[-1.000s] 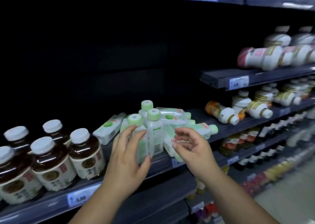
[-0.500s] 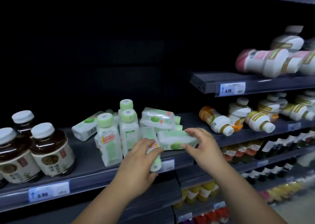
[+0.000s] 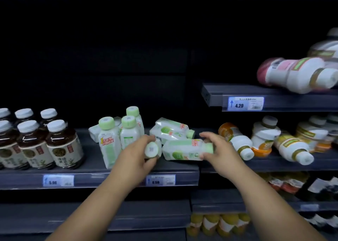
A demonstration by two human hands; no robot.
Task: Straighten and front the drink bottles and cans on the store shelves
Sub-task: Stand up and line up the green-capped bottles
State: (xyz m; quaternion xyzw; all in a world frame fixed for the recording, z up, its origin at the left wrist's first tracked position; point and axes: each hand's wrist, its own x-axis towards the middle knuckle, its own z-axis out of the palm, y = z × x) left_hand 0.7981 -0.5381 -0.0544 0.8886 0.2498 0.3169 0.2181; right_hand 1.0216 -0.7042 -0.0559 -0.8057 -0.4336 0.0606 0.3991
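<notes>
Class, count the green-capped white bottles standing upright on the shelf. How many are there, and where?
3: front left, beside it on the right, and one behind. Others lie toppled; more may be hidden behind.

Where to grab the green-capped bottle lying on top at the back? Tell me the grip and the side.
Grip the bottle across its flat-sided middle, coming from above and the front. It lies on its side, cap pointing right, resting on another fallen bottle, so its upper faces are free.

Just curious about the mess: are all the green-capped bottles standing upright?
No, three green-capped bottles stand upright, while others, like the one at the right hand, lie on their sides.
</notes>
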